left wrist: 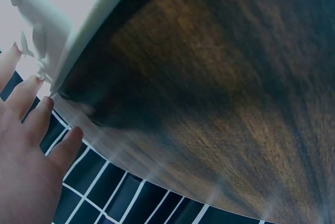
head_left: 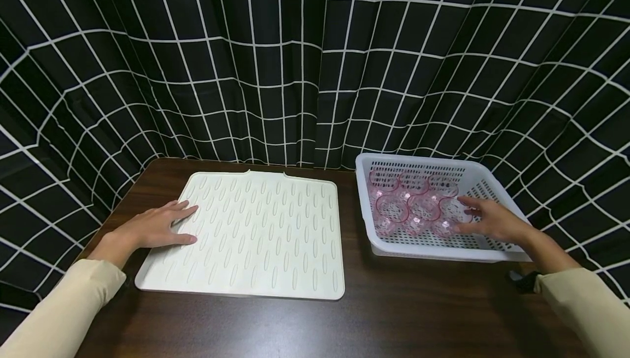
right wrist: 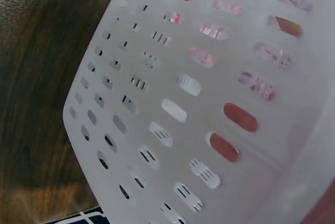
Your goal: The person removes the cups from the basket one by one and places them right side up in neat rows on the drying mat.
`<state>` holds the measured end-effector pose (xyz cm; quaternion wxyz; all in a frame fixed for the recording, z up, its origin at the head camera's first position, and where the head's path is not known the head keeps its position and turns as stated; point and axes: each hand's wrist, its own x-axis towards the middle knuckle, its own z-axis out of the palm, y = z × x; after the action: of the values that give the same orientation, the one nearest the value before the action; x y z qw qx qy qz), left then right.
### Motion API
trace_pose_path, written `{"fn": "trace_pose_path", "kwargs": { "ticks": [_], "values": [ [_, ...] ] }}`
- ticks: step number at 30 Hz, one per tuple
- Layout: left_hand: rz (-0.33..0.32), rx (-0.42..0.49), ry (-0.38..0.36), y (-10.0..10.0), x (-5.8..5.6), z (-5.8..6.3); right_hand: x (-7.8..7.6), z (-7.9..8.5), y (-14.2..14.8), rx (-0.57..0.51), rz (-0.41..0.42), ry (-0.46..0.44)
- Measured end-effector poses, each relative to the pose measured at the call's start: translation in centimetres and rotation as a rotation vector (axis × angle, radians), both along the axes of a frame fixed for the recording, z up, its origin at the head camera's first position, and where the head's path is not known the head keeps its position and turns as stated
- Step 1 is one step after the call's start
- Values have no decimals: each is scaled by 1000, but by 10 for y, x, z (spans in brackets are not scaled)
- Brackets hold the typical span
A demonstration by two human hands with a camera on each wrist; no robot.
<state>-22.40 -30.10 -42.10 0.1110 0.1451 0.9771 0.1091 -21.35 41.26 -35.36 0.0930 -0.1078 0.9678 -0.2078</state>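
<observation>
The left hand [head_left: 157, 226] lies palm down with fingers spread on the left edge of the white draining board [head_left: 266, 232], left of centre in the frame; it grips nothing, and probably serves to steady the board. At the frame's right, the slotted white plastic basket [head_left: 443, 253] keeps 6 clear, pink-rimmed cups together in 2 rows of 3, all mouth up, perhaps so that each rim is easy to reach.

The right hand [head_left: 497, 220] reaches over the basket's right side, thumb and fingers parted about the right side of the lower-right cup [head_left: 445, 229]. That cup lies at the fingertips, its rim between them and the thumb; whether they pinch it I cannot tell. The right wrist view shows mostly the basket's slotted wall, with skin visible through a few slots.
</observation>
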Motion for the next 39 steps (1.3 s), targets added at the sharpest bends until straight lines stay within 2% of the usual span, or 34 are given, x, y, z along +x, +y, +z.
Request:
{"fn": "trace_pose_path", "kwargs": {
  "ticks": [6,10,24,39],
  "values": [
    [-10,9,23,-1,0,-3,1,0,0,14,-14,18],
    [-4,10,13,-1,-1,-4,3,2,-1,21,-54,50],
    [-7,5,15,-3,-1,-5,12,23,-5,-23,-143,336],
    [-4,4,16,-2,-2,-5,9,44,-31,-43,-161,394]
  ]
}}
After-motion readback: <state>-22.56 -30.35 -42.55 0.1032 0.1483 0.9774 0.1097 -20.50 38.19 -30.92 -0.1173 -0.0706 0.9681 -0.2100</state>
